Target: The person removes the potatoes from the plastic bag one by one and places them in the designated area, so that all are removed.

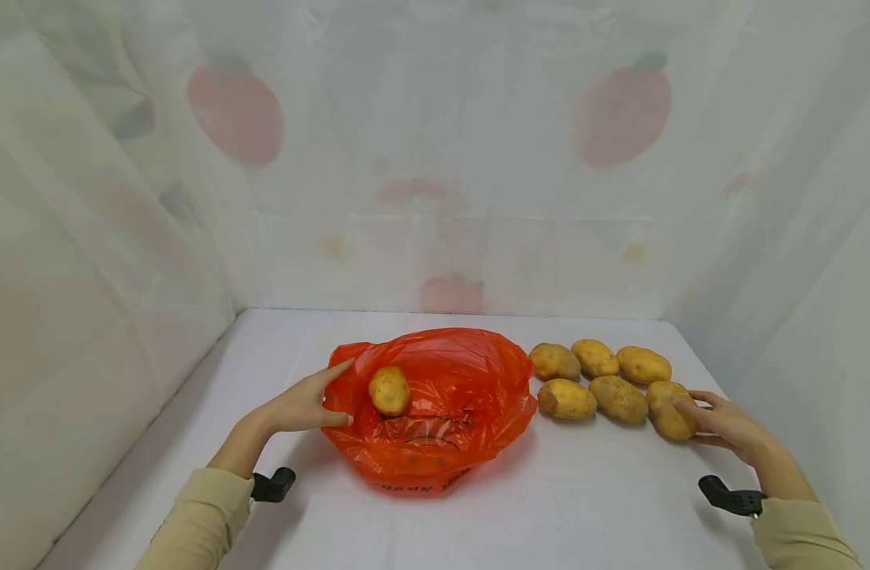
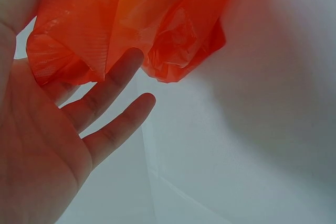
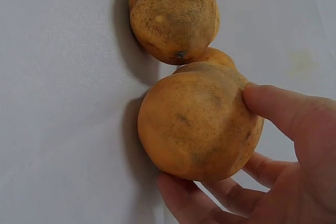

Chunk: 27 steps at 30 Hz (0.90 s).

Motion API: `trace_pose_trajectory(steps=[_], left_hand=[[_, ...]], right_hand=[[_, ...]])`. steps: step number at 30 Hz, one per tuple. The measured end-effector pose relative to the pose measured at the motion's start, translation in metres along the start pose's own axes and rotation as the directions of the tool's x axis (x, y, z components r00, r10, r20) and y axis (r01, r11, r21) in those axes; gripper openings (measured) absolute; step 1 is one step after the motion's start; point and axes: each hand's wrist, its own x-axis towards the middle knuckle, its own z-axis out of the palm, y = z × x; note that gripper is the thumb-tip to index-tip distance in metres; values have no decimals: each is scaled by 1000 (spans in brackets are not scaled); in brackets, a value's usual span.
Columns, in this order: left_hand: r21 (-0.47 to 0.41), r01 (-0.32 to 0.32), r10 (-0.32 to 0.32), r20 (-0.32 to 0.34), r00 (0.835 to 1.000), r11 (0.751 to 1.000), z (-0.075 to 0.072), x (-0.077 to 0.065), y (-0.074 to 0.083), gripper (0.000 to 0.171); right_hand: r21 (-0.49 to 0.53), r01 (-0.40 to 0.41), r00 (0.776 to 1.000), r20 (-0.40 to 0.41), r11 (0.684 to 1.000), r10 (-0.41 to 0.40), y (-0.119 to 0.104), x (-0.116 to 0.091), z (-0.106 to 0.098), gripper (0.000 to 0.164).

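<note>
A red plastic bag (image 1: 435,473) lies with its mouth wide on the white table, one potato (image 1: 389,391) inside it. At its left side my left hand (image 1: 299,408) touches the bag with thumb and fingers spread. In the left wrist view, the fingers of the left hand (image 2: 68,124) lie loosely extended against the red plastic (image 2: 173,40). Over on the right, my right hand (image 1: 734,427) holds a potato (image 1: 668,413) at the end of the front row. The right wrist view shows the thumb and fingers around this potato (image 3: 199,121).
Between the bag and my right hand are other potatoes, in a back row (image 1: 597,358) and a front row (image 1: 620,400). White table surface (image 1: 548,507) stretches in front of them. Pale curtains (image 1: 435,158) hang behind and at both sides.
</note>
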Motion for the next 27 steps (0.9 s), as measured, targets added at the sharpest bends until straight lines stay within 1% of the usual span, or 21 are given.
trace_pose_trajectory(steps=[8,27], left_hand=[[-6,-5,5,3,1000,1000,-1,0,2,88],[4,-12,12,1,1000,1000,0,1,1,88]], right_hand=[[-11,0,1000,1,1000,0,0,1,0,81],[-12,22,998,-62,1000,-22,4,4,3,76]])
